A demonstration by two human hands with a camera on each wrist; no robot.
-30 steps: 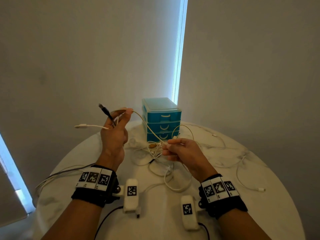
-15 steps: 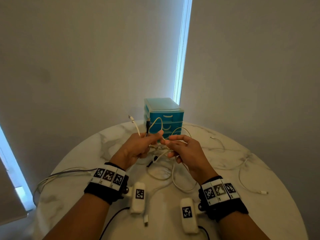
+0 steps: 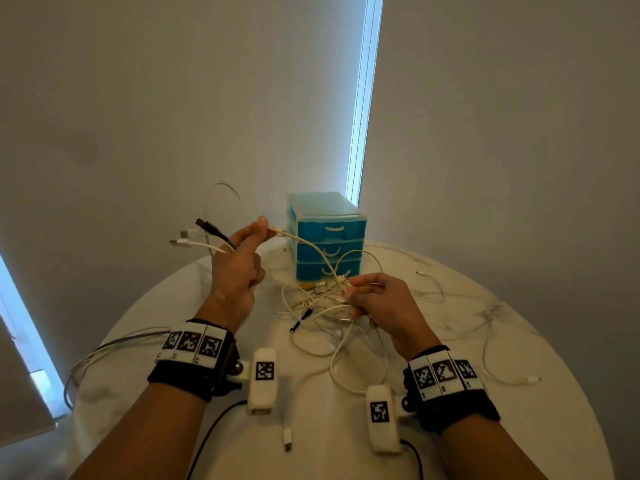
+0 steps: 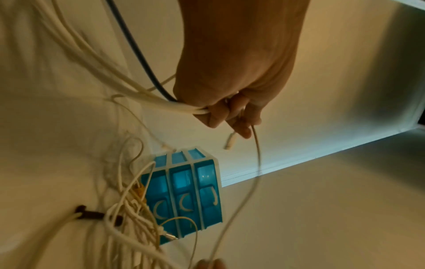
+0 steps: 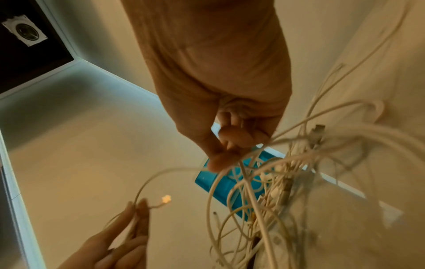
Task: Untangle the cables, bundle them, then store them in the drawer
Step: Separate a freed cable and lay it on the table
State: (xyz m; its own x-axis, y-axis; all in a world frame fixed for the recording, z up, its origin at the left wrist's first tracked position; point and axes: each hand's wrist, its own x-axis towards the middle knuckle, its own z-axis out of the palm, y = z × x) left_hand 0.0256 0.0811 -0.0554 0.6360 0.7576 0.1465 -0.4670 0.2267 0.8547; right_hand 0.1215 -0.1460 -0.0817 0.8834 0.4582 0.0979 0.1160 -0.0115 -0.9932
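A tangle of white cables [image 3: 322, 303] lies on the round marble table [image 3: 519, 427] before a blue three-drawer unit [image 3: 325, 237], all drawers closed. My left hand [image 3: 239, 265] is raised left of the unit and grips several cable ends, white plugs [image 3: 183, 242] and a black USB plug [image 3: 204, 226] sticking out left; its thumb and forefinger pinch one white cable [image 3: 304, 242] that slopes down to my right hand [image 3: 377, 299]. The right hand pinches that cable at the tangle [image 5: 276, 174]. The left wrist view shows the cables [image 4: 147, 98] gathered in the left fist [image 4: 225, 109].
Loose white cables trail over the table's right side, one ending in a plug [image 3: 531, 380]. Thin cables [image 3: 104, 351] hang off the left edge. A white plug [image 3: 287, 439] lies near the front between my wrists. A wall stands close behind the drawer unit.
My left hand, which met the right hand over the tangle half a second ago, has risen up and left again, drawing one white cable taut out of the tangle. The right hand stayed low.
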